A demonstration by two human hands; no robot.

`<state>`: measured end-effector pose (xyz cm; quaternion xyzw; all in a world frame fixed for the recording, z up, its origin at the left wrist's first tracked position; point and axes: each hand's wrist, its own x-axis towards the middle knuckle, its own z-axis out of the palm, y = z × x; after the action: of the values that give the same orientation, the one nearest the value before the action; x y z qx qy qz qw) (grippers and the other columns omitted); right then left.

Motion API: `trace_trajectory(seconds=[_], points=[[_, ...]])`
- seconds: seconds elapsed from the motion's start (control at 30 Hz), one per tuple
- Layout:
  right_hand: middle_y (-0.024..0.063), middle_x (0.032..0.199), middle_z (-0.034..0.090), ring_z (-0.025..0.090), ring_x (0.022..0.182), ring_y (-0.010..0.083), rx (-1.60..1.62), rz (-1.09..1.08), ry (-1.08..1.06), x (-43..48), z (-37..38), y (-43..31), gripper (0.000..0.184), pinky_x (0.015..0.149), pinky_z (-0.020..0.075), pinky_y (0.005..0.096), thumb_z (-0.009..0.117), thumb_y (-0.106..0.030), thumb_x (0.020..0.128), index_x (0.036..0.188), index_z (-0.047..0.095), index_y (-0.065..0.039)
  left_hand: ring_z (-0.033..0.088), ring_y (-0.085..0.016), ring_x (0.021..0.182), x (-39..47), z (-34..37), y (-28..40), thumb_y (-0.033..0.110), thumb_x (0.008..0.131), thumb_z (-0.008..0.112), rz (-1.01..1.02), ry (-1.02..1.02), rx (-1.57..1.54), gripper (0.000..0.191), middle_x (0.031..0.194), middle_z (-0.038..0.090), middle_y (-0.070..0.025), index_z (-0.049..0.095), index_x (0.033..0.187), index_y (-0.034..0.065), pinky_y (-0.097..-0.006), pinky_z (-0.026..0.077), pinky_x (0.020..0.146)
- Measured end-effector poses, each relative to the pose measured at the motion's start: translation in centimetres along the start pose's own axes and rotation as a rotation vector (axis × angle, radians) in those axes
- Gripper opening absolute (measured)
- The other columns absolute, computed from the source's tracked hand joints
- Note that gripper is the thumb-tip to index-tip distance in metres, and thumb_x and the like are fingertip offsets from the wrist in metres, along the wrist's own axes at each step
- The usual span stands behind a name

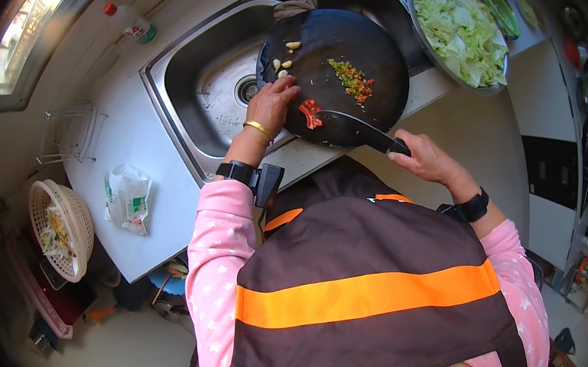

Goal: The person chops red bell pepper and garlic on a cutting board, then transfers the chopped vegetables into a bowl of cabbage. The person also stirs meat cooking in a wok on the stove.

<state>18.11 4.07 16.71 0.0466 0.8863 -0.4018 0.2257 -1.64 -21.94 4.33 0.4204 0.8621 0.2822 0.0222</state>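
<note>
My right hand (425, 159) grips the black handle of a kitchen knife (356, 124). The knife's tip lies beside red pepper pieces (310, 114) on a round, dark cutting board (329, 28), which rests across the sink. Over the board's left edge is my left hand (268, 108), fingers bent together. A bit of red shows at its fingertips, but whether it holds something is unclear. Just beyond those fingers lie several peeled garlic cloves (286, 64). Chopped green and red pepper (353, 82) forms a strip right of the board's middle.
A steel sink (188, 58) lies under the board, with a rag (295, 5) by the faucet. Right of it stands a metal basin (422, 35) of torn leafy greens (455, 31). Leftward are a plastic bag (129, 198), a wire rack (67, 132), a red-capped bottle (131, 24) and a basket (82, 228).
</note>
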Motion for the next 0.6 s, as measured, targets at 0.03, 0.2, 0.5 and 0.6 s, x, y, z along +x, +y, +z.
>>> trace_trajectory(seconds=[0.03,0.2,0.5,0.6], points=[[0.0206,0.071,0.057,0.056,0.069,0.0406,-0.009,0.030,-0.005,-0.2,0.1,0.1,0.024,0.061,0.0429,0.0440,0.063,-0.021,0.087,0.091,0.050,-0.002,0.062,-0.031,0.099,0.5,0.2,-0.4,0.004,0.083,0.057,0.036,0.043,-0.009,0.022,0.117,0.062,-0.0094,0.066,0.102,0.0096,-0.0371,0.051,0.084],[0.0232,0.073,0.058,0.057,0.072,0.0430,0.003,-0.013,-0.035,0.4,1.3,0.7,0.025,0.062,0.0434,0.0453,0.063,-0.022,0.087,0.091,0.050,-0.001,0.063,-0.031,0.092,-0.8,0.5,-0.3,0.003,0.078,0.066,-0.081,0.232,-0.169,0.019,0.105,0.064,-0.0108,0.067,0.096,0.0075,-0.0359,0.052,0.081],[0.0238,0.073,0.058,0.058,0.076,0.0447,-0.015,-0.036,0.069,3.9,0.3,0.7,0.028,0.063,0.0442,0.0479,0.062,-0.024,0.088,0.090,0.046,-0.001,0.062,-0.028,0.094,-5.4,3.9,5.0,0.003,0.071,0.074,-0.127,0.322,-0.096,0.025,0.099,0.064,-0.0086,0.066,0.095,0.0056,-0.0354,0.051,0.081],[0.0242,0.074,0.059,0.058,0.076,0.0446,-0.005,-0.055,0.039,3.5,0.4,0.0,0.028,0.063,0.0444,0.0479,0.062,-0.024,0.088,0.090,0.046,-0.001,0.063,-0.028,0.090,-5.7,4.2,5.1,0.004,0.074,0.072,-0.119,0.399,-0.114,0.022,0.098,0.065,-0.0092,0.067,0.096,0.0046,-0.0345,0.052,0.078]])
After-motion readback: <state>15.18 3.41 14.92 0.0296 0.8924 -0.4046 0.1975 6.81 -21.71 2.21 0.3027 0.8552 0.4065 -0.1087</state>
